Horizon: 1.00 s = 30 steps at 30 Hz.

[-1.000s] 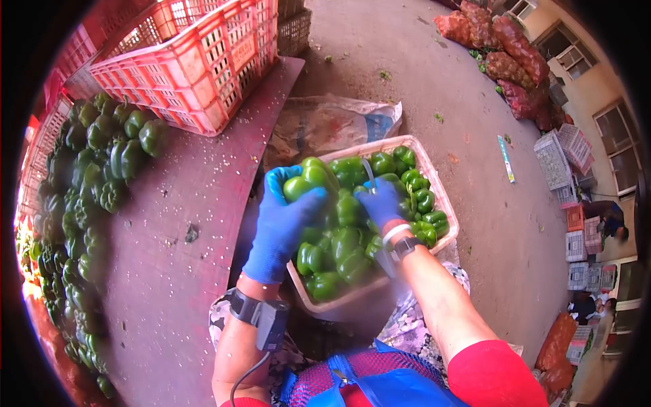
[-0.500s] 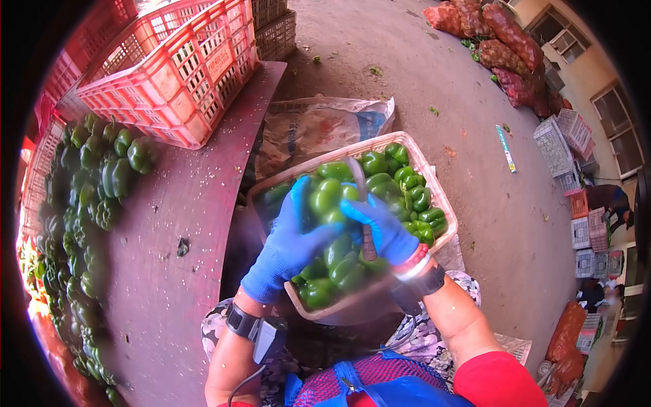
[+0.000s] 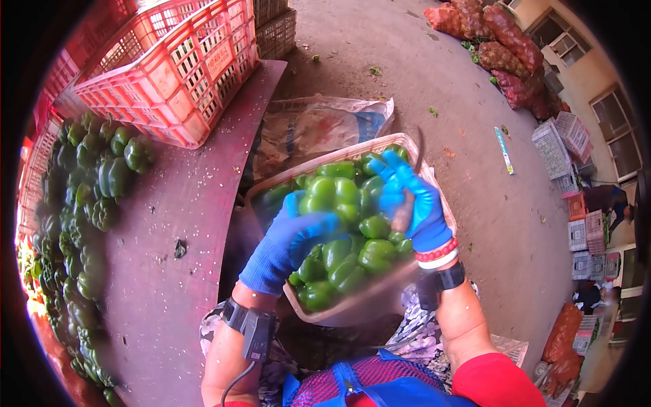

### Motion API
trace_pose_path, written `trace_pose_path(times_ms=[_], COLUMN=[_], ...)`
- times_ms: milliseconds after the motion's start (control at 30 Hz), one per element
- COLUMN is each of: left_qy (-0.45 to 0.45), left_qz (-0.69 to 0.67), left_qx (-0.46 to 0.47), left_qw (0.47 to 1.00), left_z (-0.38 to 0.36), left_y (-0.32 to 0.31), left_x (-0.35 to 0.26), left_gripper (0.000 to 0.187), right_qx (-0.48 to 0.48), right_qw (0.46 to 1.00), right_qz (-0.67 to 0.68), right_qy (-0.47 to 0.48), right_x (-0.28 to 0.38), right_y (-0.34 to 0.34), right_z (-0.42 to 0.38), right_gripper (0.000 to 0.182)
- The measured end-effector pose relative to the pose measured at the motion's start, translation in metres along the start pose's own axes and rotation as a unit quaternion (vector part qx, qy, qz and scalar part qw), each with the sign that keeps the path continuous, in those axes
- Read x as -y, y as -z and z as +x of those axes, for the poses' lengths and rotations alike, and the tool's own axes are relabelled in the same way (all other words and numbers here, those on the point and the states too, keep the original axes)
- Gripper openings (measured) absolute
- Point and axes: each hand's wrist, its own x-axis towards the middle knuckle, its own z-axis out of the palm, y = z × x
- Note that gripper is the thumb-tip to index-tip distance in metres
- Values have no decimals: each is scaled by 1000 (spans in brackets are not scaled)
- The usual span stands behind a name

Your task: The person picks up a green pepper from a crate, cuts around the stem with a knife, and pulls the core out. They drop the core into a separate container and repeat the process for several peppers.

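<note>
My left hand (image 3: 288, 234), in a blue glove, grips a large green pepper (image 3: 332, 197) above a crate (image 3: 444, 203) full of green peppers. To its right, my right hand (image 3: 415, 200), also gloved, holds a curved knife (image 3: 403, 211) by its brownish handle. The dark curved blade sticks up past the fingers near the crate's upper right corner. Several more peppers (image 3: 376, 256) lie in the crate below both hands.
A board (image 3: 169, 271) to the left bears a heap of green peppers (image 3: 81, 203) and a large pink crate (image 3: 183, 74). Beyond the pepper crate lies a sack (image 3: 319, 129). Filled red sacks (image 3: 508, 41), stacked crates (image 3: 556, 149) and a person (image 3: 607, 200) are at the right.
My right hand has moved away from the held pepper to the right, taking the knife with it. The pepper in my left hand now shows more of its side.
</note>
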Motion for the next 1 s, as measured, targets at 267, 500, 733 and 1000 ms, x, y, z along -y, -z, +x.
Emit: trace_pose_path(times_ms=[267, 500, 733, 1000], left_qy=[116, 109, 0, -117], left_qz=[22, 69, 198, -121], left_qx=[-187, -204, -275, -281], left_qw=[975, 970, 941, 945], left_z=[1, 4, -1, -8], left_y=[-12, -13, -33, 5], left_x=[-20, -7, 11, -52], left_gripper=[72, 89, 90, 72], right_qx=[42, 4, -50, -35], right_qw=[696, 620, 603, 677], right_qz=[-652, -755, -783, -734], right_qy=[297, 215, 146, 40], right_x=[-43, -61, -78, -84], right_y=[-21, -25, -31, 28], right_z=[-24, -25, -25, -28], right_gripper=[60, 83, 91, 86])
